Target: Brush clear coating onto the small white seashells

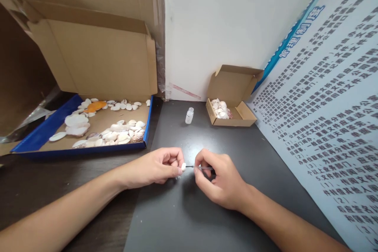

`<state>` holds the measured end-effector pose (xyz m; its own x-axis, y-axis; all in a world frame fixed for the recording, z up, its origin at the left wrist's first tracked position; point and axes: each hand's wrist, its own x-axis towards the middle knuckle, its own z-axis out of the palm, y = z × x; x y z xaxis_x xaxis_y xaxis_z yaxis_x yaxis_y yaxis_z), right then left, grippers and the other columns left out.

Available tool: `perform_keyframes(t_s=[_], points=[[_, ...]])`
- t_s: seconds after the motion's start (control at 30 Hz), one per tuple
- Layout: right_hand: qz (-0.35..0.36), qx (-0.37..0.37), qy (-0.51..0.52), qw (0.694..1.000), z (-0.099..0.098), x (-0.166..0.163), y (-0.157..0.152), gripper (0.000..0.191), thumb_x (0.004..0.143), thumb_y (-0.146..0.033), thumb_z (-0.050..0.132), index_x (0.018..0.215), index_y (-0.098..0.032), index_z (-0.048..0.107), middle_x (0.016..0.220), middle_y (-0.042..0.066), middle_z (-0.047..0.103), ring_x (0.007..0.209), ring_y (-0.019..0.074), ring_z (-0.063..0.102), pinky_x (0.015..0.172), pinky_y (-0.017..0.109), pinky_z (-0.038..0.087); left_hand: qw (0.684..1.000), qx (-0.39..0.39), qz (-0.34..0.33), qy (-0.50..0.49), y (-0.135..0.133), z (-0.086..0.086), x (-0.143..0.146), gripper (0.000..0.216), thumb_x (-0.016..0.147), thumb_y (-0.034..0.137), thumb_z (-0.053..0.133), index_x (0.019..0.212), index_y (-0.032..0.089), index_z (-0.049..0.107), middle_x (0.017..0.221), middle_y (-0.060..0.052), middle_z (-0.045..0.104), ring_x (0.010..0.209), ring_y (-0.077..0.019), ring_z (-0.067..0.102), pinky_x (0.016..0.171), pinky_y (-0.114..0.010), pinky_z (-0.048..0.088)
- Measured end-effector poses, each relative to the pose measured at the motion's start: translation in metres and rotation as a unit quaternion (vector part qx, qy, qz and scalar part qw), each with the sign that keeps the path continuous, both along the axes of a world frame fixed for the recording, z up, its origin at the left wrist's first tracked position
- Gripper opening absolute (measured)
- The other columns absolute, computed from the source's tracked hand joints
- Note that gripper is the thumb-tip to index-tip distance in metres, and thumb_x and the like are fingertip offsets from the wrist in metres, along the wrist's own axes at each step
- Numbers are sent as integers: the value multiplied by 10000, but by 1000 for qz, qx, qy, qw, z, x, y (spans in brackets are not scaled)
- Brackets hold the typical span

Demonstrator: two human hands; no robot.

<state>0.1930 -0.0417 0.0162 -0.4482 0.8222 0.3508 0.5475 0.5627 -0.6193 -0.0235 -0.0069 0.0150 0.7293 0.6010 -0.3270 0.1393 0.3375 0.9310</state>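
Between the thumb and fingertips of my left hand (161, 167) is a small white seashell (183, 167). My right hand (220, 177) pinches a slim tool (189, 166) with a thin dark tip and a paler shaft; its exact kind is unclear. The tip points left and reaches the shell, though whether it touches or enters it I cannot tell. Both hands are close together above the dark grey mat (165, 220). Beyond them a small clear bottle (189, 117) with white contents stands upright, with no cap visible on it.
On the left, an open blue-edged cardboard box (149, 122) holds many shells (118, 132) and an orange piece (96, 106). A smaller open carton (233, 121) with white shells (220, 108) stands at the back right. A printed board (333, 118) borders the right side; a white wall (221, 15) rises behind.
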Motion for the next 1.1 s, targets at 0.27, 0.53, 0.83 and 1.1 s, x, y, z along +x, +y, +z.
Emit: perform_keyframes(t_s=[0.27,0.53,0.83,1.1], points=[[-39,-14,-33,999,-1,0,3,58,772,-158,541,765,-204,507,533,-93,404,448,72,357,491,203,286,998,38,5,41,-3,4,3,391,788,495,733,846,184,502,650,76,403,558,-72,275,474,-195,230],[-2,-24,-19,1000,-1,0,2,67,762,-154,539,750,-207,499,532,-93,400,446,71,348,488,201,288,998,51,-1,40,-3,2,2,355,799,468,718,838,185,506,641,78,401,554,-71,287,475,-192,245],[25,-50,-10,998,-1,0,2,62,768,-151,534,753,-204,503,540,-90,402,461,72,352,492,201,286,998,49,3,46,-3,4,3,329,799,440,711,832,185,505,623,83,391,541,-72,280,469,-192,238],[-17,-32,-2,999,-2,1,3,55,774,-157,545,756,-196,512,544,-88,415,459,64,358,497,197,287,998,42,-3,49,-1,2,3,307,814,418,702,845,183,508,640,80,398,554,-71,288,468,-185,251]])
